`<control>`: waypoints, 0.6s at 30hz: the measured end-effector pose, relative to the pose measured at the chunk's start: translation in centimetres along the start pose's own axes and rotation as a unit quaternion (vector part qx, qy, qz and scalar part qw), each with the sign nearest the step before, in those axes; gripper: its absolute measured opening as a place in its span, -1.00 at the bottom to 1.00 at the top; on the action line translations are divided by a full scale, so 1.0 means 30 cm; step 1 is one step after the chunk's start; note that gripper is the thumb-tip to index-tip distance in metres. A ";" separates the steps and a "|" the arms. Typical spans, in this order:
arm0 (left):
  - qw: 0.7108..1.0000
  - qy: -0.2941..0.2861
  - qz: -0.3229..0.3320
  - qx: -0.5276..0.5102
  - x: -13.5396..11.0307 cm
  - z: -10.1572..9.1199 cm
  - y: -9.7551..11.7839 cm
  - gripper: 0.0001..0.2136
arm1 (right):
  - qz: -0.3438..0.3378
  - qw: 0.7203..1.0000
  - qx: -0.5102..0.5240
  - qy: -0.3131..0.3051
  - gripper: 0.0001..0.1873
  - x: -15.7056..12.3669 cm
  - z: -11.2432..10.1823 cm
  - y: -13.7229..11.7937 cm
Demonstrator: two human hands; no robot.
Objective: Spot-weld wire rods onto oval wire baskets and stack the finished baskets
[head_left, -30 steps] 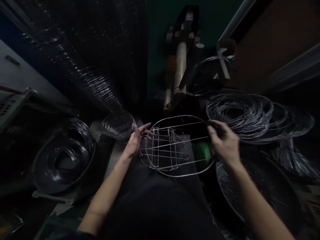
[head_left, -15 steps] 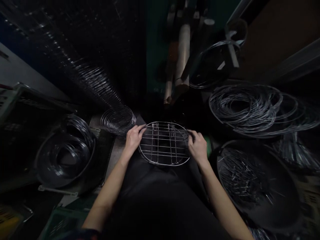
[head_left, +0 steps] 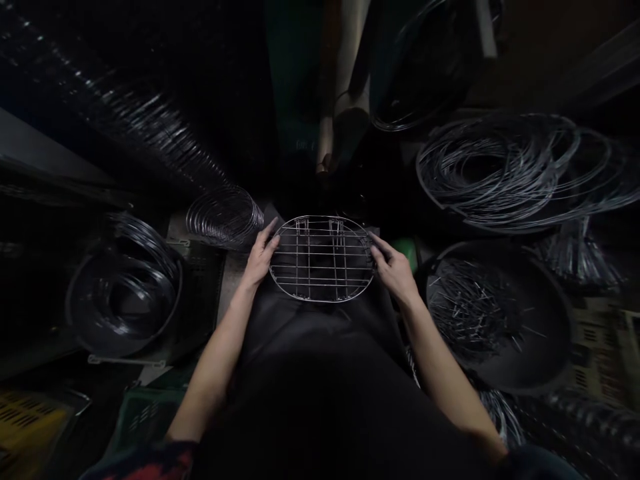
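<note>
A round wire rack (head_left: pixel 323 268) with parallel cross wires lies before me, just above my dark-clad lap. My left hand (head_left: pixel 260 257) grips its left rim between thumb and fingers. On the opposite side my right hand (head_left: pixel 394 267) pinches the right rim. Small bent wire pieces show at the rack's far edge, though the dim light hides how they join it. Close to my left hand stands a stack of wire rings (head_left: pixel 225 217). Something green (head_left: pixel 406 252) shows just behind my right hand.
At left, a basin (head_left: pixel 75 313) holds coiled wire rings. To the right, a wide tray (head_left: pixel 420 177) carries large wire hoops, and a dark pan (head_left: pixel 545 340) holds many short wire pieces. Metal machine rods (head_left: pixel 353 73) hang ahead. Yellow (head_left: pixel 30 420) and green crates (head_left: pixel 147 417) sit lower left.
The view has tilted down, so the machine rods sit higher and out of frame in part. Both hands still hold the rack, which appears slightly higher and further left.
</note>
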State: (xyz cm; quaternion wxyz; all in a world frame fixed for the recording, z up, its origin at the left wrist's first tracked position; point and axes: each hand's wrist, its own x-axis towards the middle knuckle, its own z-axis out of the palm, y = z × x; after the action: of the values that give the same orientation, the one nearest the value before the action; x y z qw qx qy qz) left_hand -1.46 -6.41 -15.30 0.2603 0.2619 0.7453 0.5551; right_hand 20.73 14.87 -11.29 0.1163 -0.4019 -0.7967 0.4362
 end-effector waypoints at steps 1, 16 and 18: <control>1.000 0.000 0.012 -0.005 0.002 -0.002 0.008 -0.52 | -0.001 1.000 -0.002 0.002 -0.50 0.002 -0.008 -0.003; 0.998 -0.037 0.009 -0.046 -0.039 0.014 0.002 -0.46 | 0.011 0.996 0.074 0.050 -0.49 -0.003 0.041 0.031; 0.998 -0.035 -0.016 -0.058 -0.038 0.015 0.040 -0.46 | 0.013 0.994 0.091 0.059 -0.50 -0.016 0.025 0.018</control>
State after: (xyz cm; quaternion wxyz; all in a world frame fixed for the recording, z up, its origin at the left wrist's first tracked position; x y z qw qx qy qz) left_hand -0.21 -6.58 -14.15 0.3098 0.2537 0.7064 0.5836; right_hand 20.92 14.22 -12.09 0.1932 -0.4250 -0.7401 0.4841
